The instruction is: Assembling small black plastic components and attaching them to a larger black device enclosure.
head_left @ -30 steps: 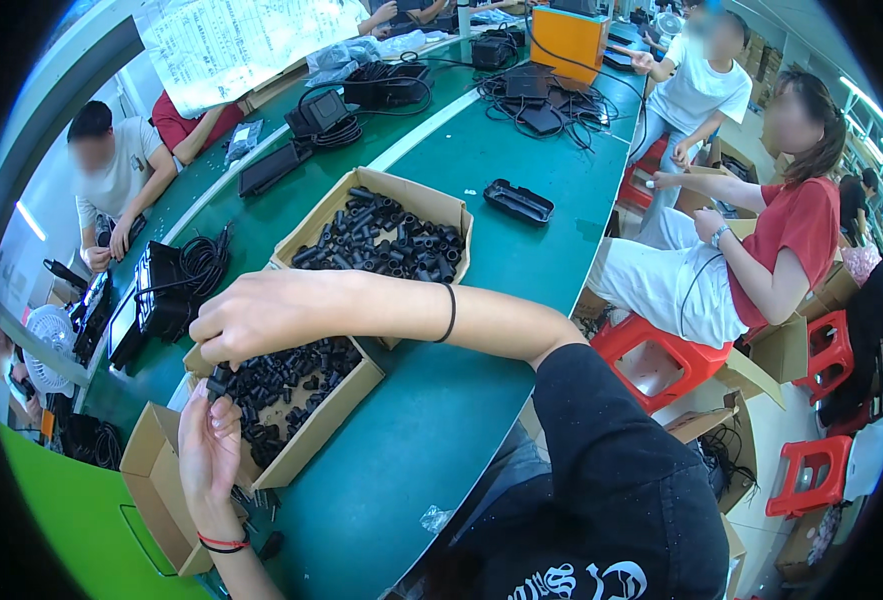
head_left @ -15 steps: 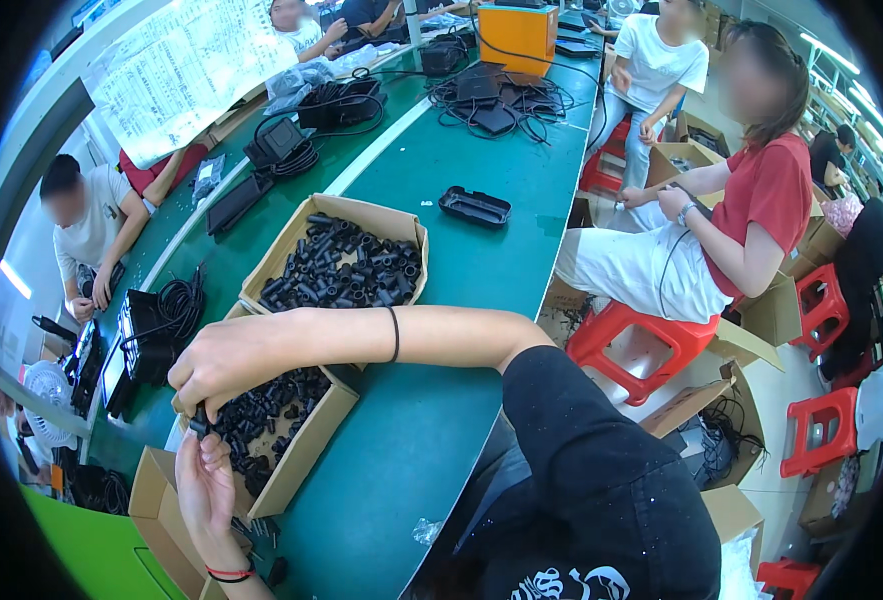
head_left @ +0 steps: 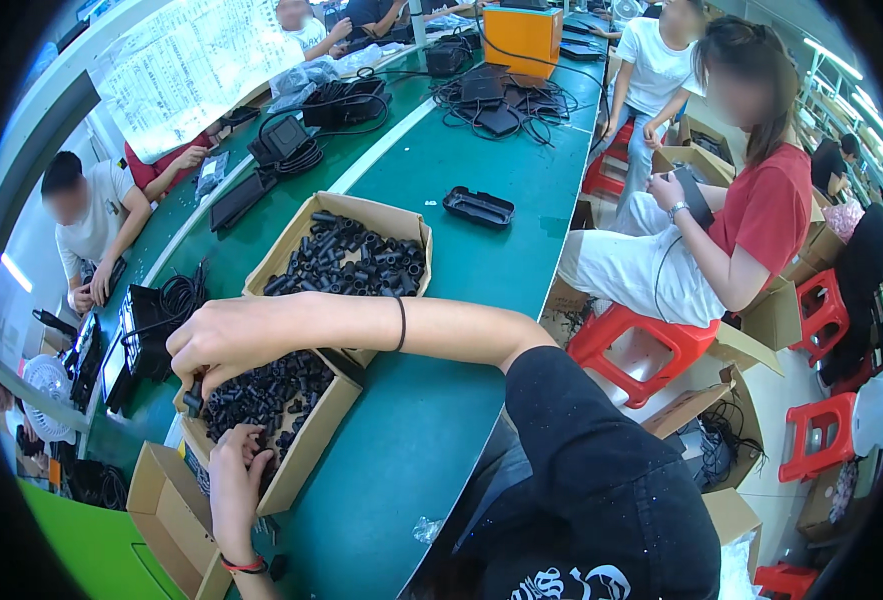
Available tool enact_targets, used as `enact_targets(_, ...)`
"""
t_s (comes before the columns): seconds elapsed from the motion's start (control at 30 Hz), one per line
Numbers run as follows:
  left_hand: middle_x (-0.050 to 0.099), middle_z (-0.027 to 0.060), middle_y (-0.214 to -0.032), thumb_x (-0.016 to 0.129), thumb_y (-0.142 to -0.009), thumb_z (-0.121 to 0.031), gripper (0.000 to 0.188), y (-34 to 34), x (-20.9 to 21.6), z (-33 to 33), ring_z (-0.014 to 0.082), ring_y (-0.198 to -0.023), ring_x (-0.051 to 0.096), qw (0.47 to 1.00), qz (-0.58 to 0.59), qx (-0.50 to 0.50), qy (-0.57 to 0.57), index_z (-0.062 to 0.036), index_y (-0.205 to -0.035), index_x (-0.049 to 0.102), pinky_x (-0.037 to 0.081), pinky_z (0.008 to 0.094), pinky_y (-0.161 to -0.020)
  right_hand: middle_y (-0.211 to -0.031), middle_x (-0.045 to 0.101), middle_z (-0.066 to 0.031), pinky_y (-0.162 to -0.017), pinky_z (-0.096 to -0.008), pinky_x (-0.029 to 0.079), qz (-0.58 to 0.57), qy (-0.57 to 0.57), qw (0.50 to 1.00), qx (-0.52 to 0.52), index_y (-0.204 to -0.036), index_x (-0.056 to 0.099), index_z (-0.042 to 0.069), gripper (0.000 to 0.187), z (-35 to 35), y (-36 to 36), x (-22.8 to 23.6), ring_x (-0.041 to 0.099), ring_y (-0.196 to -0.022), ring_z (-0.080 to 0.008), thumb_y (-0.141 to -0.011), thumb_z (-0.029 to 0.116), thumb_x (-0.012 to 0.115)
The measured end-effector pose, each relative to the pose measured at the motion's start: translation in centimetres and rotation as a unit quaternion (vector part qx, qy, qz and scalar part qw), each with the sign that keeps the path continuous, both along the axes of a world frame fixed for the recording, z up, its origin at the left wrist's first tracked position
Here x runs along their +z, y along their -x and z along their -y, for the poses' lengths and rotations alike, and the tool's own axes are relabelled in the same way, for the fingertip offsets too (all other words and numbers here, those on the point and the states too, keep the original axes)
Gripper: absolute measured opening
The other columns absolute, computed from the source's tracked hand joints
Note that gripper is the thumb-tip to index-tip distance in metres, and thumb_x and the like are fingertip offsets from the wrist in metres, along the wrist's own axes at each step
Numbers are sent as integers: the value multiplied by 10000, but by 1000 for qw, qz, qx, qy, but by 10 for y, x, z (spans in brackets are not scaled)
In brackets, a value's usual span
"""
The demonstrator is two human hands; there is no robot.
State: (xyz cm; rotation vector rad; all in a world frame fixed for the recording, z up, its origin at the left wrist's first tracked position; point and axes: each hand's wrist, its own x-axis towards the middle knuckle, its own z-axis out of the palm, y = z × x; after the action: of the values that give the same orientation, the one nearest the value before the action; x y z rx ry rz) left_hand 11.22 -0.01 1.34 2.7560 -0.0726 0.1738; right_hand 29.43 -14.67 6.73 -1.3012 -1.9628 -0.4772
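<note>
My right hand (head_left: pixel 223 340) reaches across above the near cardboard box (head_left: pixel 311 440), its fingers pinched on a short black plastic tube (head_left: pixel 193 399) at the box's left side. Lower down, my left hand (head_left: pixel 233 468) dips over the same box, thumb and fingers apart, with fingertips at the loose black tube pieces (head_left: pixel 286 395). Nothing shows clearly between those fingers. Directly behind, a second cardboard box (head_left: pixel 424 250) holds more black tubular pieces (head_left: pixel 346 262), and my right forearm passes over its near edge.
A black plastic shell (head_left: pixel 478 207) lies on the green table (head_left: pixel 401 420). Black adapters with cables (head_left: pixel 501 100) are heaped farther back, by an orange box (head_left: pixel 519 42). An open carton (head_left: pixel 176 520) stands at the near left. At right, a person in a red shirt (head_left: pixel 766 215) sits on a red stool (head_left: pixel 641 350).
My left hand has parted from the right one and moved down and right into the near box. The right hand stays nearly in place with the black tube. The seated person's hands have risen.
</note>
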Motion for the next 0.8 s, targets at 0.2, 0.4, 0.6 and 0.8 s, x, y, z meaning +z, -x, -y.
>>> enact_targets(0.2, 543, 115, -769, 685, -750, 64, 177, -3, 1, 7, 242, -675, 552, 999, 41, -16, 17, 16, -908, 619, 470, 332, -638, -811, 597, -93, -635, -390, 504, 7, -19, 1000, -13, -843, 636, 30, 234, 2, -1, 2, 639, -765, -297, -719, 173, 774)
enact_targets(0.4, 630, 84, -967, 533, -980, -48, 100, -11, 8, -6, 127, -889, 638, 935, 98, 65, 336, 34, -1020, 573, 510, 246, -795, -795, 602, -89, -628, -361, 509, -46, -10, 999, 0, -828, 660, 18, 210, 10, -10, 10, 647, -743, -261, -718, 149, 783)
enact_targets(0.6, 652, 90, -983, 545, -984, -75, 153, -9, 15, -11, 138, -852, 645, 915, 177, 50, 360, 44, -1065, 596, 498, 256, -807, -774, 606, -86, -630, -345, 520, -74, 33, 997, 13, -827, 665, 14, 216, 5, -6, 6, 654, -724, -236, -726, 156, 792)
enact_targets(0.8, 653, 93, -984, 556, -988, -104, 151, -6, 15, -14, 128, -854, 624, 870, 166, 55, 461, 20, -1072, 577, 484, 240, -796, -792, 606, -95, -611, -358, 506, -54, 35, 998, 29, -805, 635, 7, 229, 5, -1, 6, 645, -715, -261, -737, 163, 787)
